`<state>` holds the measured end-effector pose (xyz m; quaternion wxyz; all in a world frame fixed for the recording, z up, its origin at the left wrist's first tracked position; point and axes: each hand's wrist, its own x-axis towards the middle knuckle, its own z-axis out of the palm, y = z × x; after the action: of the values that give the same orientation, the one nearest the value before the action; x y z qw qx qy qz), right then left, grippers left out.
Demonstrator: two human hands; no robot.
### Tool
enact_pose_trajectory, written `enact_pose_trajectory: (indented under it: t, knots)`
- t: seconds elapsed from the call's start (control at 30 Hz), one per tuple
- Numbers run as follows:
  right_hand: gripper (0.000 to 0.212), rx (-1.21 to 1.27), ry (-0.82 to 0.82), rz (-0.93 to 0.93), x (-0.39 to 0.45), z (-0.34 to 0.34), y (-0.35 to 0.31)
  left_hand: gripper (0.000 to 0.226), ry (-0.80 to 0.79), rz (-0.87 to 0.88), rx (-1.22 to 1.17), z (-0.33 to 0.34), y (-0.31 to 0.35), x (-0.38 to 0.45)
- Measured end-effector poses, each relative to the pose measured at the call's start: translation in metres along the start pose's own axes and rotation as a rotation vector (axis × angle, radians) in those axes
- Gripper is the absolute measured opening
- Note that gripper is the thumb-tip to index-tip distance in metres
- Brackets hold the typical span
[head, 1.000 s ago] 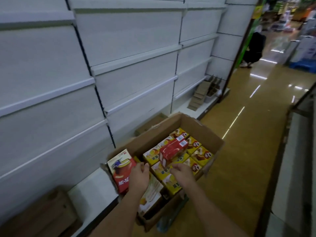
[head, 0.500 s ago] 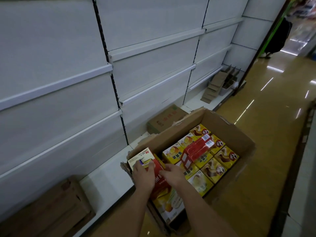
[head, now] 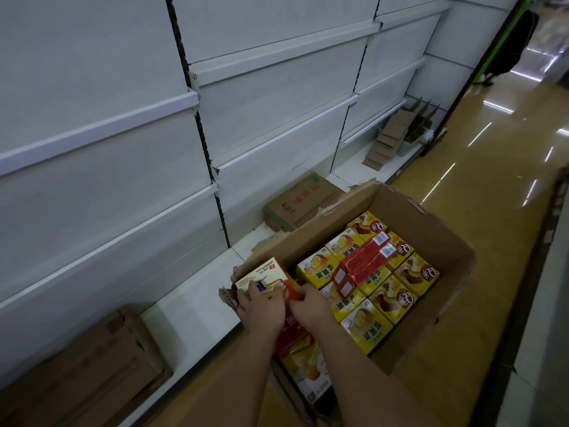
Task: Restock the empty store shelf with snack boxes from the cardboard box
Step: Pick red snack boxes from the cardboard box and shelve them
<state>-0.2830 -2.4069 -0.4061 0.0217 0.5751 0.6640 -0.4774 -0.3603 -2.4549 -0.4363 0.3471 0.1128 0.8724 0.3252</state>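
Observation:
An open cardboard box stands on the floor beside the white shelving. It is packed with several yellow snack boxes, and slim red boxes lie across the top. At its near left corner stands a red and white snack box, partly raised. My left hand grips that box from the left. My right hand pinches its right edge. Both forearms hide its lower part.
The bare shelf tiers run along the left, with the white bottom shelf at floor level. On it lie a closed brown carton, flat cardboard at the near left and stacked cardboard pieces further down. A glossy aisle floor runs right.
My right hand left the yellow boxes and joined the left hand on the red and white box. The box has turned upright at the carton's corner. My view dropped closer.

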Motion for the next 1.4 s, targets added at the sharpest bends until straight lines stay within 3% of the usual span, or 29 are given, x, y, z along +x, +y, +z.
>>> enact_pose_trajectory:
  t: [0.13,0.33,0.5,0.6,0.7,0.87,1.0,1.1,1.17,1.23,1.4]
  knots:
    - [0.018,0.032,0.040,0.035,0.003,-0.005,0.001,0.058,0.008,0.015,-0.038,-0.004,-0.002,0.007]
    - [0.050,0.076,0.026,0.054,0.014,-0.002,0.013,0.053,-0.079,0.022,-0.079,-0.007,0.006,0.004]
    - [0.021,0.153,0.026,0.060,0.004,-0.016,0.007,0.059,-0.163,0.045,-0.178,-0.004,0.012,-0.002]
    - [0.022,0.257,0.050,0.038,-0.006,-0.023,-0.001,0.082,-0.282,0.053,-0.230,0.001,0.017,-0.004]
    - [0.025,0.333,0.062,0.000,-0.016,-0.031,-0.010,0.086,-0.424,0.052,-0.347,-0.002,0.033,-0.017]
    - [0.017,0.439,0.065,-0.050,-0.035,-0.051,-0.021,0.054,-0.479,-0.004,-0.564,-0.013,0.061,-0.034]
    - [0.024,0.463,0.184,-0.024,-0.041,-0.070,-0.021,0.031,-0.469,0.024,-0.501,-0.015,0.071,-0.040]
    - [0.017,0.409,0.362,-0.009,-0.050,-0.085,-0.016,0.026,-0.499,0.025,-0.521,-0.015,0.081,-0.050]
    - [0.033,0.346,0.464,0.014,-0.058,-0.094,-0.010,0.027,-0.529,0.014,-0.555,-0.015,0.089,-0.056]
    - [0.041,0.403,0.471,0.036,-0.065,-0.102,-0.004,0.029,-0.578,-0.003,-0.552,-0.011,0.095,-0.056]
    - [0.034,0.622,0.470,0.060,-0.074,-0.117,0.010,0.028,-0.636,0.061,-0.536,-0.001,0.108,-0.078]
